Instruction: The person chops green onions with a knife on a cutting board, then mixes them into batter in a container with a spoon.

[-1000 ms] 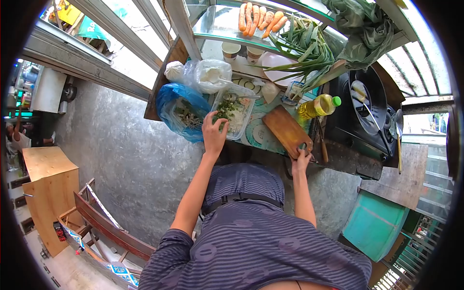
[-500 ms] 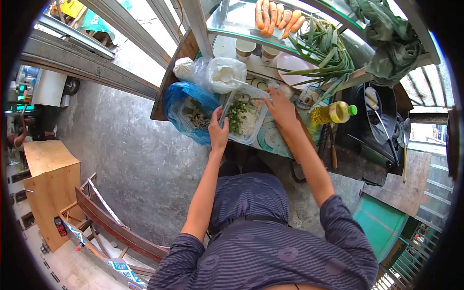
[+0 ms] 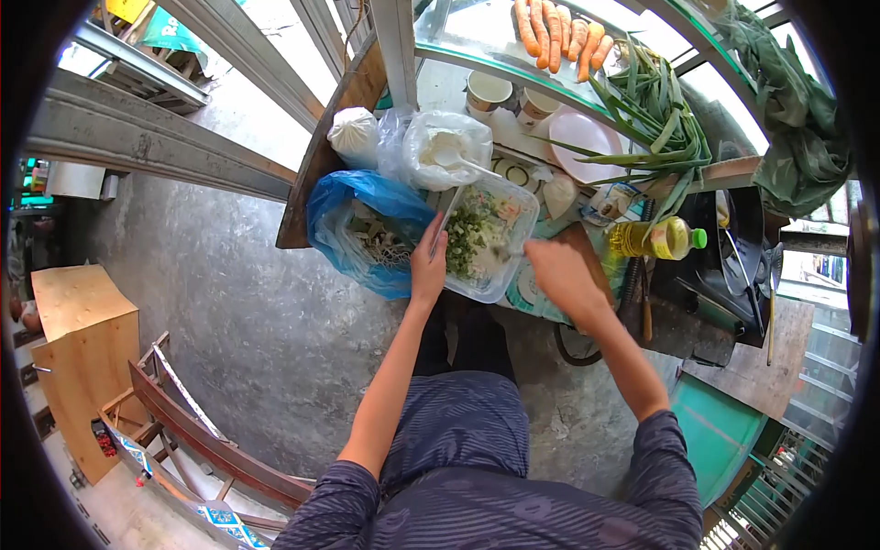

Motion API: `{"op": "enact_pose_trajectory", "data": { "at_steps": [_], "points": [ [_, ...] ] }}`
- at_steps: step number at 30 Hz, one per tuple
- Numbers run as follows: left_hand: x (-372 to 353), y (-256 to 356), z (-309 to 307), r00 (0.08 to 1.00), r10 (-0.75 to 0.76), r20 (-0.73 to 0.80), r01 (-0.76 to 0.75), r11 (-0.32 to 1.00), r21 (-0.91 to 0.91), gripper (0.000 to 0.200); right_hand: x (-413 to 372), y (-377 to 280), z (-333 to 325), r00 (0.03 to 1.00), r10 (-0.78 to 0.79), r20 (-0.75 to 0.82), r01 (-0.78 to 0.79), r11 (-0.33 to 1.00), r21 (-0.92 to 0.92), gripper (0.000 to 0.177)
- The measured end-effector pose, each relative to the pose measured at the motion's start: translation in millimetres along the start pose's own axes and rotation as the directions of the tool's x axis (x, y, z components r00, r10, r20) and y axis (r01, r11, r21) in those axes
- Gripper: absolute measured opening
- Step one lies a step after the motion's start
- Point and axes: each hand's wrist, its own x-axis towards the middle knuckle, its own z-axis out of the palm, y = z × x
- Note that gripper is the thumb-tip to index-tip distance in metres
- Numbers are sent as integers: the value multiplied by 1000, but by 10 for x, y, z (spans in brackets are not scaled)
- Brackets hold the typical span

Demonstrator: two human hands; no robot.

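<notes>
A clear plastic container (image 3: pixel 490 291) holds chopped green herbs (image 3: pixel 467 236) and a pale, shredded mixture with orange bits (image 3: pixel 500 215). My left hand (image 3: pixel 428 266) grips its left wall, thumb and fingers on the rim. My right hand (image 3: pixel 564 275) is closed at the right rim, around a utensil that reaches into the mixture; its end is a grey blur, perhaps a spoon. Left of the container lies an open blue plastic bag (image 3: pixel 335 206) with pale sprouts (image 3: pixel 385 246) in it. Behind stands a clear bag of white powder (image 3: pixel 431 137) with a white spoon (image 3: pixel 472 166) in it.
Carrots (image 3: pixel 555 37) lie on a glass shelf (image 3: pixel 495 57), with long green leaves (image 3: pixel 674 119) beside them. An oil bottle (image 3: pixel 655 240) lies at the right, near a black wok (image 3: pixel 729 266). Paper cups (image 3: pixel 488 90) and a pink plate (image 3: pixel 587 147) stand behind. A knife (image 3: pixel 647 312) is at the table's edge.
My right hand has come down from the container's far right corner to its right side and closed on a utensil. My left hand has shifted right onto the left rim. The camera view has shifted.
</notes>
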Motion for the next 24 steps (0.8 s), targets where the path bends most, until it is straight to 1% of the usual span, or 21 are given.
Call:
{"op": "enact_pose_trajectory", "data": {
  "at_steps": [1, 4, 6, 8, 9, 12, 15, 18, 19, 22, 23, 24],
  "points": [
    [12, 21, -6, 1000, -10, 11, 10, 1000, -9, 42, -28, -43, 41, 999, 11, 44, -12, 1000, 21, 10],
    [-12, 59, -20, 998, -42, 51, 43, 999, -24, 42, 87, -174, 313, 1000, -9, 2, 8, 993, 119, 12],
    [-6, 63, -50, 996, -51, 69, 53, 998, -23, 42, 219, -133, 325, 998, 17, -65, -5, 984, 176, 14],
    [0, 54, -58, 995, -61, 74, 65, 996, -63, 42, 256, -59, 270, 989, 53, -137, -23, 977, 213, 15],
    [-6, 49, -52, 995, -66, 81, 72, 994, -85, 42, 225, 5, 270, 986, 37, -162, -8, 985, 175, 13],
    [-6, 67, -57, 996, -35, 78, 41, 997, -72, 42, -8, 25, 224, 994, 68, -85, -56, 990, 132, 14],
    [-6, 81, -46, 995, -56, 85, 62, 996, -67, 42, -189, -187, 281, 998, -54, 43, 47, 988, 145, 20],
    [-9, 84, -47, 994, -66, 85, 72, 996, -62, 41, 0, -206, 438, 998, -62, -7, 62, 987, 151, 22],
    [-7, 85, -50, 995, -60, 85, 65, 996, -61, 41, 92, -154, 422, 995, -87, -52, 94, 982, 161, 24],
    [-8, 74, -56, 994, -58, 89, 65, 995, -75, 41, 232, 11, 353, 993, 8, -116, 3, 995, 98, 24],
    [-6, 65, -49, 994, -66, 91, 75, 993, -95, 41, 237, 149, 354, 971, -64, -232, 88, 992, 93, 18],
    [2, 63, -47, 993, -72, 94, 82, 990, -113, 41, 176, 189, 300, 974, -57, -221, 75, 994, 73, 19]
  ]
}}
